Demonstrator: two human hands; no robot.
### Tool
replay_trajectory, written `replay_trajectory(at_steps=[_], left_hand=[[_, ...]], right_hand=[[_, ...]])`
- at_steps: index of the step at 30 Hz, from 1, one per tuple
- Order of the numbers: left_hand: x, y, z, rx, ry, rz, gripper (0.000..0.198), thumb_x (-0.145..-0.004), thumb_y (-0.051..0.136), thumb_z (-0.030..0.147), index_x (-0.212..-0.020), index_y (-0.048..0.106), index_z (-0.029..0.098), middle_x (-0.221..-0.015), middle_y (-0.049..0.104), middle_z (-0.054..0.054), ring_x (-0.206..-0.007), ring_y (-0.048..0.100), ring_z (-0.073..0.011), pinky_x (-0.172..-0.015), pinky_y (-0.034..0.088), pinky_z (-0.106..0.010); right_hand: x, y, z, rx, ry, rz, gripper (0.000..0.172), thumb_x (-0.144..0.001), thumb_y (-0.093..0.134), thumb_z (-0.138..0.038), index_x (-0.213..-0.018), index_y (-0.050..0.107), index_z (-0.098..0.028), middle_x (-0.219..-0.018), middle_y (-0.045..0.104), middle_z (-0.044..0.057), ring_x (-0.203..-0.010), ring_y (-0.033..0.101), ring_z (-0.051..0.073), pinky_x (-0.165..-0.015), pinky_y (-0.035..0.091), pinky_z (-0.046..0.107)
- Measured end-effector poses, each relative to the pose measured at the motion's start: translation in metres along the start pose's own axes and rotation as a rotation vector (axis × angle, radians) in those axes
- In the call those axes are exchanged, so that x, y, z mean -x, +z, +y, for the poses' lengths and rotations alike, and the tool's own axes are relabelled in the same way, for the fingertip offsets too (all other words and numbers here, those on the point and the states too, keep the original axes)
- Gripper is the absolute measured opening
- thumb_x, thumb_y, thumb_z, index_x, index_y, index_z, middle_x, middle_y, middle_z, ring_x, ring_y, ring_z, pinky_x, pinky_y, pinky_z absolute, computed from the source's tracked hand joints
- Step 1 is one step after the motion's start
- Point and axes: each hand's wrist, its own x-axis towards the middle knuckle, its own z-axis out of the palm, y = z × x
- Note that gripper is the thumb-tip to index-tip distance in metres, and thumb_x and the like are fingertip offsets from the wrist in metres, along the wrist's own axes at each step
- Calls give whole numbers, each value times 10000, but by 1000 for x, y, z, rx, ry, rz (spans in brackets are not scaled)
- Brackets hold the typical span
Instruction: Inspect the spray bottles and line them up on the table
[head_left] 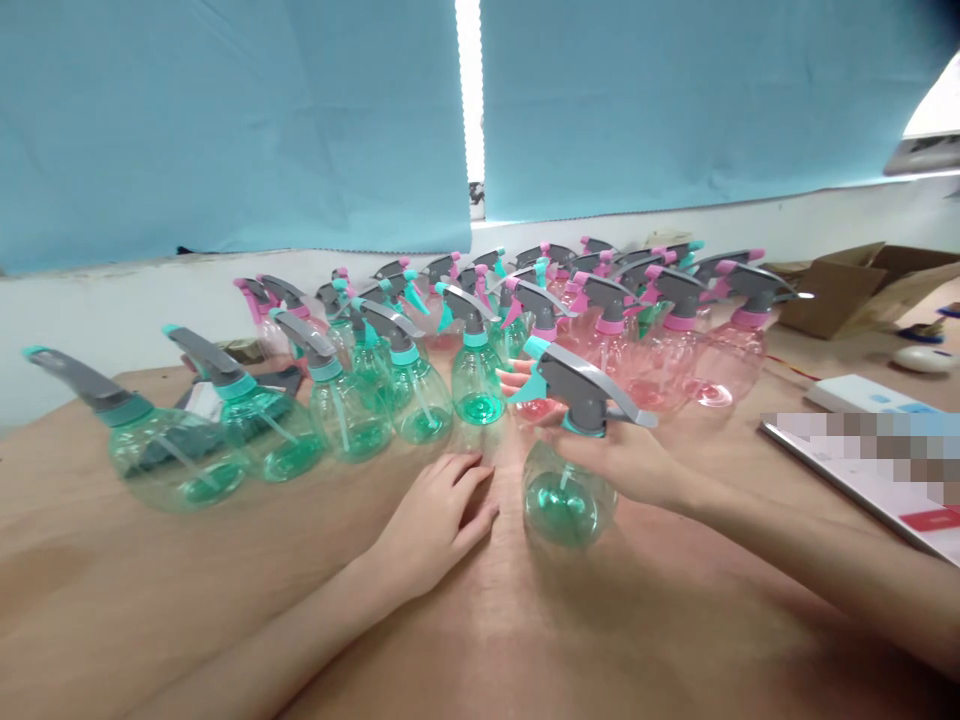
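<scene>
Bottle (566, 510): green-tinted sprayer just right of the frame's centre, upright; I can't tell from here whether its base touches the table (450, 660).
Right hand (626, 460): wrapped around the bottle's neck, some fingers showing behind the trigger; I'd judge the neck a surer hold than the round body.
Left hand (427, 520): holding nothing I can see, loosely spread at lower centre, probably just resting.
Green bottles (349, 420): lined from middle left to centre, seemingly grouped by colour.
Pink bottles (652, 365): bunched right of centre, colours mixing farther back.
Cardboard box (836, 290): right side, perhaps kept out of the hands' way.
</scene>
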Motion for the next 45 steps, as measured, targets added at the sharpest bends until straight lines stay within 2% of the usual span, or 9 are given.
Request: replay_trajectory(at_steps=[6, 13, 18, 22, 27, 34, 37, 41, 45], left_hand=[[-1, 0, 1, -1, 4, 2, 308, -947, 486, 331, -1207, 576, 193, -1282, 566, -113, -1177, 519, -285, -994, 421, -457], [-1, -1, 2, -16, -7, -17, 316, -947, 494, 319, -1213, 574, 167, -1285, 559, -127, -1186, 509, -285, -1002, 413, -454], [0, -1, 2, -11, -5, -13, 315, -947, 497, 318, -1217, 573, 173, -1283, 559, -123, -1185, 510, -281, -1004, 412, -449], [0, -1, 2, -17, 2, -17, 313, -952, 492, 319, -1216, 571, 172, -1283, 558, -122, -1184, 507, -279, -1001, 414, -450], [0, -1, 2, -22, 9, -15, 325, -955, 488, 320, -1217, 573, 147, -1284, 556, -133, -1183, 508, -286, -1000, 413, -453], [-1, -1, 1, -30, 17, -14, 323, -952, 491, 312, -1214, 575, 142, -1282, 555, -137, -1186, 506, -289, -1004, 411, -454], [-1, -2, 1, -28, 16, -15, 320, -954, 489, 312, -1212, 575, 142, -1282, 553, -137, -1183, 506, -286, -1002, 413, -453], [-1, -2, 1, -23, 11, -9, 324, -953, 493, 311, -1227, 567, 154, -1293, 546, -128, -1196, 497, -282, -1013, 405, -453], [-1, -1, 0, -17, 3, -8, 324, -950, 494, 314, -1231, 567, 171, -1292, 549, -115, -1197, 502, -276, -1011, 414, -442]], right_hand=[[2, 2, -3, 67, 18, 43, 134, -660, 509, -233, -777, 571, -249, -682, 570, -1, -621, 534, 173, -559, 435, 310], [2, 2, 0, 27, -34, 30, 371, -735, 511, -198, -1083, 626, -253, -834, 647, 5, -661, 559, 165, -617, 458, 313], [2, 3, 5, -32, -54, 25, 403, -759, 512, -159, -1138, 619, -244, -979, 697, 20, -700, 603, 166, -669, 481, 330], [2, 3, 7, -64, -54, 22, 304, -733, 529, -136, -980, 677, -234, -1029, 704, 41, -847, 648, 205, -771, 496, 376], [3, 2, 8, 0, -42, 18, 130, -771, 550, -207, -703, 661, -220, -810, 682, 29, -743, 611, 185, -726, 481, 369], [1, 1, 3, 31, 13, -1, 110, -783, 572, -273, -690, 597, -221, -752, 639, 7, -719, 588, 168, -699, 481, 337], [-1, -2, -1, -17, 65, -50, 116, -765, 629, -328, -838, 620, -239, -793, 652, 10, -792, 619, 195, -727, 498, 354], [-2, -9, -6, -147, 115, -163, 506, -749, 682, -387, -1210, 509, -272, -997, 674, 39, -930, 636, 228, -786, 515, 389], [-4, -16, -8, -239, 55, -256, 493, -751, 702, -347, -1197, 511, -266, -1247, 589, 62, -1073, 604, 222, -866, 504, 378]])
